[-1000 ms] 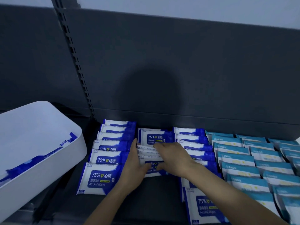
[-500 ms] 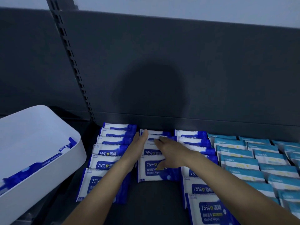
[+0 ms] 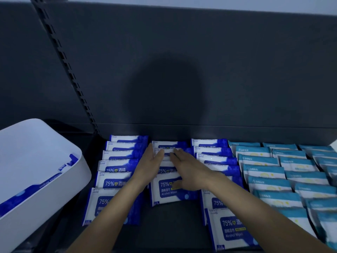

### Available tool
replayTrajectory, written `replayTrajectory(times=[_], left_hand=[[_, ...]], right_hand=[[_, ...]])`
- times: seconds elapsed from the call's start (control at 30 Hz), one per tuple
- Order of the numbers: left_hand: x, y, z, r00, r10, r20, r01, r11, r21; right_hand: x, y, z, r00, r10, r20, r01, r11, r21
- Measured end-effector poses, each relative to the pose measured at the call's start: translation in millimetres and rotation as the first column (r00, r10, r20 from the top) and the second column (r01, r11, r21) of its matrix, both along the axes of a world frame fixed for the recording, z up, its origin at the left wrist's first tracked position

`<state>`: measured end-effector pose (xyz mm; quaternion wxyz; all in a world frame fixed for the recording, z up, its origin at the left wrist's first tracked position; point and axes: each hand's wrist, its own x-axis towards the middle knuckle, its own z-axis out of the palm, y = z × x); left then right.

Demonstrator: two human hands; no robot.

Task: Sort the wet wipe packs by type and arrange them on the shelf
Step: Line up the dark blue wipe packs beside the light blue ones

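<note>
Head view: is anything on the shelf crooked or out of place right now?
Types look unmixed. The middle blue column, under the left hand and right hand, stops short of its neighbours, leaving bare shelf in front. The front pack of the right-hand blue column looks slightly skewed.

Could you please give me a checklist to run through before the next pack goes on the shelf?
1. Hands free: ok, left hand and right hand lie flat on the middle row.
2. Types apart: ok, blue packs left, teal packs right.
3. Room in middle row: ok, bare shelf before its front pack.
4. Bin emptied: not ok, unsorted packs lie inside.
</note>
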<state>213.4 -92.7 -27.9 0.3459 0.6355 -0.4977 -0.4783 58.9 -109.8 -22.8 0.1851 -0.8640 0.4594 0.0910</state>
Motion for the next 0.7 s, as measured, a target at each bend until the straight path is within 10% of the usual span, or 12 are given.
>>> replayTrajectory(times=[0.7], left_hand=[[5.0,27.0,-18.4,0.992,0.015,-0.129,-0.012,1.000,0.022]], right_hand=[[-8.9,39.2,-19.8,0.995,-0.091,-0.035,0.086,0.989,-0.123]])
